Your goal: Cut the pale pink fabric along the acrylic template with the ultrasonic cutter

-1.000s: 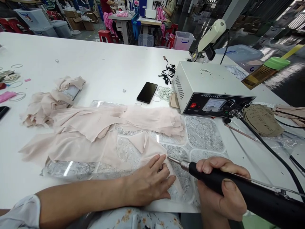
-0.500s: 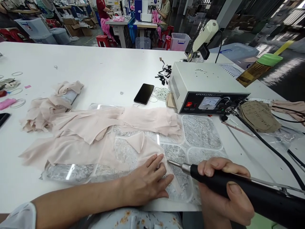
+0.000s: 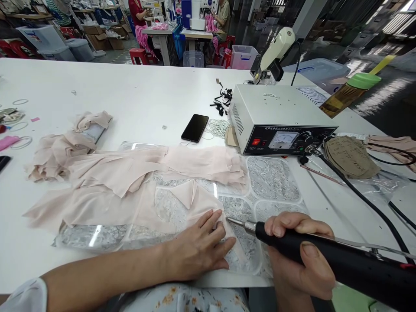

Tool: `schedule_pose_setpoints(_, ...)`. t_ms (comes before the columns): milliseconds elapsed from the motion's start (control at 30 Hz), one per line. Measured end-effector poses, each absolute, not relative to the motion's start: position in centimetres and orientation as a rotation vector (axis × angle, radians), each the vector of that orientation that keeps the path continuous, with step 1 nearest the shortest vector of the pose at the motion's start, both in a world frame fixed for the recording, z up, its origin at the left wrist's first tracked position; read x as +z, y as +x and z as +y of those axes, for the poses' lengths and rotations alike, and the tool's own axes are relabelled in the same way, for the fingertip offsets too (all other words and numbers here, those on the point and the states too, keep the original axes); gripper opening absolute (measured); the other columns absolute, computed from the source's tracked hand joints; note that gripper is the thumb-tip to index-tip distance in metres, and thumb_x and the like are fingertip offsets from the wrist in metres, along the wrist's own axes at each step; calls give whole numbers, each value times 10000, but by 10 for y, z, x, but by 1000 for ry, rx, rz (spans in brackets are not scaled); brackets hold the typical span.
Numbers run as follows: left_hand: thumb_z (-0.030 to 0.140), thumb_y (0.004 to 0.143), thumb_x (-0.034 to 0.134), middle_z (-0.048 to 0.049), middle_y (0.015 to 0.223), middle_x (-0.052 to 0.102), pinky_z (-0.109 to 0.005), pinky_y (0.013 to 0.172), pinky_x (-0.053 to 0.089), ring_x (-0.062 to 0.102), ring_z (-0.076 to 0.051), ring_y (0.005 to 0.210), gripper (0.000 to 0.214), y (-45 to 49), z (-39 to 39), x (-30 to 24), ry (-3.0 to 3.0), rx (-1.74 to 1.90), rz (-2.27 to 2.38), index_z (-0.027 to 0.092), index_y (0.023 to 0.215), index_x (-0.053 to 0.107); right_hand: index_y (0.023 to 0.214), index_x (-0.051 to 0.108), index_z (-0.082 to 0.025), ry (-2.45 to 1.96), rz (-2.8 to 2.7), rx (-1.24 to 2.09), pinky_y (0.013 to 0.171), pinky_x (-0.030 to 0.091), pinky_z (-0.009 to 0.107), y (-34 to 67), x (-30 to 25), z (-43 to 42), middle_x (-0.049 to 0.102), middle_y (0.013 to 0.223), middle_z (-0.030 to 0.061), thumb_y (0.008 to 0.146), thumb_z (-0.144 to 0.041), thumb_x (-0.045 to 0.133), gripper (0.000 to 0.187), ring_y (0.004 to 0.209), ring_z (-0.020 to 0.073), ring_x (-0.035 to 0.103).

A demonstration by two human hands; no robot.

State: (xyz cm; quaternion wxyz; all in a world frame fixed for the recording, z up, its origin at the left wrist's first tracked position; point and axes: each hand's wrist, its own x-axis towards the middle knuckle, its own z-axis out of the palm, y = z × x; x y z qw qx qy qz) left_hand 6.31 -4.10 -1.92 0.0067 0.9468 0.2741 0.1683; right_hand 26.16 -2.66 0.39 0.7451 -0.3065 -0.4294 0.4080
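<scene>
My left hand (image 3: 203, 245) lies flat with fingers stretched out, pressing a pale pink fabric piece (image 3: 201, 199) onto a clear plastic mat (image 3: 238, 206). Wrapped round a black handheld ultrasonic welder (image 3: 292, 247) is my right hand (image 3: 299, 260). The welder's metal tip points left and sits at the fabric's right edge, close to my left fingertips; whether it touches the cloth I cannot tell. More pale pink fabric pieces (image 3: 201, 162) lie spread over the mat beyond my left hand, and a crumpled bundle of the same cloth (image 3: 61, 154) rests at the left.
The grey control box (image 3: 282, 112) stands at the back right, its black cable (image 3: 360, 190) running to the welder. A phone (image 3: 195, 128), cord coils (image 3: 217, 127), brown card templates (image 3: 352, 156) and a green-lidded drink cup (image 3: 351, 93) are around it. People work at machines beyond the table.
The welder and my right hand have shifted slightly left, though the whole view has shifted left a little too. My left hand stays on the fabric.
</scene>
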Motion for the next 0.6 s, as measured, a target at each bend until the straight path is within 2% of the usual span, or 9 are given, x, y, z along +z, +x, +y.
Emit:
schedule_pose_setpoints(267, 441, 923, 583, -160, 1121, 596, -567, 1011, 449, 484, -391, 1259, 458, 62, -44, -18, 2958, 490, 873, 121, 1249, 554, 807, 574, -181, -653, -837, 857, 463, 446, 282, 278, 9, -38, 541, 742, 6, 702, -263, 585, 135, 544, 110, 486)
schedule_pose_setpoints(433, 250, 993, 469, -167, 1253, 575, -512, 1055, 435, 454, -330, 1309, 325, 50, -42, -7, 2946, 458, 816, 125, 1286, 534, 802, 554, -196, -707, -817, 970, 497, 467, 284, 284, 12, -61, 503, 754, -1, 779, -309, 604, 125, 568, 103, 477)
schedule_pose_setpoints(533, 121, 1002, 373, -149, 1289, 578, -466, 1051, 455, 481, -274, 1294, 344, 38, -25, 0, 2939, 461, 868, 118, 1320, 505, 845, 562, -203, -666, -848, 972, 496, 471, 287, 282, 10, -70, 507, 770, 8, 809, -322, 601, 130, 578, 109, 482)
schedule_pose_setpoints(600, 129, 1003, 367, -131, 1310, 571, -464, 1037, 468, 492, -264, 1283, 357, 30, -7, 3, 2916, 406, 931, 142, 1336, 495, 874, 566, -207, -645, -880, 978, 506, 478, 292, 281, 7, -72, 516, 772, 13, 821, -319, 595, 127, 593, 117, 496)
